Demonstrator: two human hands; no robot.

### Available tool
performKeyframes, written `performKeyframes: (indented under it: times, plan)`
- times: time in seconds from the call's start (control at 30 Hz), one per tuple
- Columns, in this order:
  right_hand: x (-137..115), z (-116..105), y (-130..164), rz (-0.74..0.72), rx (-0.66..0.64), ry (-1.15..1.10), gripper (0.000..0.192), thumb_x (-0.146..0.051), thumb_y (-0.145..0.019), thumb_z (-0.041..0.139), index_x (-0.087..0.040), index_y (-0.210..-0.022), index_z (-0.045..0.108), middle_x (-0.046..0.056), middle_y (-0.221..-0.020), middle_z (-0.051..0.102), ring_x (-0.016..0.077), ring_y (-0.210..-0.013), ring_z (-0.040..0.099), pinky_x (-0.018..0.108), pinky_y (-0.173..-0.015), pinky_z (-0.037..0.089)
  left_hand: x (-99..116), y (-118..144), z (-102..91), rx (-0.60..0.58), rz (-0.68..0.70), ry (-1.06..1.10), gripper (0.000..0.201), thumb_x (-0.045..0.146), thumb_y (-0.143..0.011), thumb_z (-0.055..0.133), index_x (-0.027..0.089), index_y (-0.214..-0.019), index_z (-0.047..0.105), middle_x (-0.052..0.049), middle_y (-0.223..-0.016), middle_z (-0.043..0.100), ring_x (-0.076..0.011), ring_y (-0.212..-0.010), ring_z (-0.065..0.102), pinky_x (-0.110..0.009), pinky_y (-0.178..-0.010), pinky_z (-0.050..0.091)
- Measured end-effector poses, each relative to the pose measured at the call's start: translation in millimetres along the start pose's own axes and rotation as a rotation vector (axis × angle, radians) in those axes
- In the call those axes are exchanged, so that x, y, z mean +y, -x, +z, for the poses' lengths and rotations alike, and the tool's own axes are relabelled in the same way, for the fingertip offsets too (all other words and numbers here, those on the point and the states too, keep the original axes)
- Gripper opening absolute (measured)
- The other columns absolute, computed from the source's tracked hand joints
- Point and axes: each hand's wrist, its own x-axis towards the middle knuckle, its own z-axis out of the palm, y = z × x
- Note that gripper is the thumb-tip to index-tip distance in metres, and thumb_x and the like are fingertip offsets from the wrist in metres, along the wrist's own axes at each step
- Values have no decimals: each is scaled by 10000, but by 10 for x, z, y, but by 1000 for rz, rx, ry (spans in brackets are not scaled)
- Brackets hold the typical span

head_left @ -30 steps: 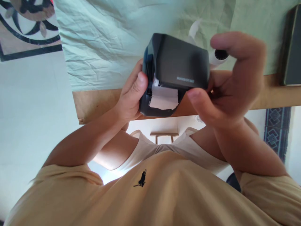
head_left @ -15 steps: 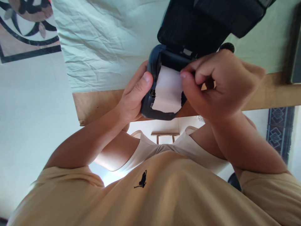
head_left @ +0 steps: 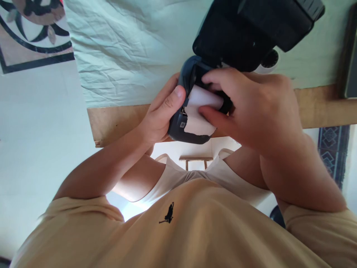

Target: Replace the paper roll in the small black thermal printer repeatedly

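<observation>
Currently the left hand (head_left: 160, 117) is clasping the dark printer (head_left: 189, 111) by its left side, thumb pressing on the front rim, steadying the body so it is not shifting under the other hand's work. The printer is hovering just above the near edge of the wooden tabletop (head_left: 117, 123), clear of the pale green cloth (head_left: 125, 56) spread farther back. Its lid (head_left: 251, 29) is standing swung open, tilting up and away from the person, leaving the paper bay exposed. The right hand (head_left: 251, 108) is reaching into that bay, thumb and fingers closing on the white paper roll (head_left: 199, 111). The roll's long axis is running left to right across the bay; its loose end is trailing toward the person's chest. A second white roll (head_left: 267, 61) is lying on the cloth behind the lid.
</observation>
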Motion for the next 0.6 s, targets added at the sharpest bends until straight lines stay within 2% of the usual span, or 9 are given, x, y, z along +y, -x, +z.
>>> performKeyframes:
  times: [0.07,0.13,0.23,0.33,0.5,0.53,0.6]
  plan:
    - [-2,0,14,-34,33,-21,421,-539,-952,511,-311,-1262,680,25,-1127,765,264,-958,706,360,-604,318,32,16,-15,-68,30,15,536,756,-879,568,261,-1062,661,-55,-881,616,-203,-740,596,-315,-597,374]
    - [-3,4,37,-52,85,-41,388,-526,-973,455,-303,-1127,732,19,-1096,766,250,-942,708,354,-603,337,90,39,-56,-188,-3,-11,505,702,-840,681,272,-1103,673,-52,-895,630,-215,-756,619,-326,-610,427]
    - [8,22,70,-62,135,-53,363,-499,-966,464,-309,-1112,737,14,-1043,773,246,-903,709,359,-593,339,188,61,-88,-160,-73,-64,523,625,-799,792,254,-1150,677,-54,-881,643,-229,-769,658,-344,-627,495]
    - [35,64,84,-89,165,-69,320,-467,-950,527,-275,-1099,734,25,-901,762,228,-811,691,353,-577,317,257,25,-18,-83,-106,-60,542,645,-834,750,265,-1211,668,-59,-837,676,-295,-880,729,-391,-700,587]
    - [113,130,94,-272,534,-242,200,-339,-852,668,-211,-999,711,-35,-679,601,106,-602,519,291,-550,334,296,-110,152,-4,-94,-7,531,666,-906,654,287,-1279,645,-55,-881,699,-313,-985,759,-399,-748,635]
    - [136,134,102,-315,580,-289,195,-330,-828,674,-199,-969,702,-43,-657,572,91,-578,478,283,-542,343,293,-122,162,6,-92,-2,526,666,-914,644,287,-1279,645,-52,-890,698,-308,-987,761,-392,-745,637]
    - [197,138,128,-352,565,-448,230,-396,-829,637,-201,-944,679,-32,-660,566,94,-569,464,284,-531,374,269,-117,147,26,-88,4,516,671,-930,619,287,-1273,647,-47,-894,690,-297,-983,762,-378,-736,636]
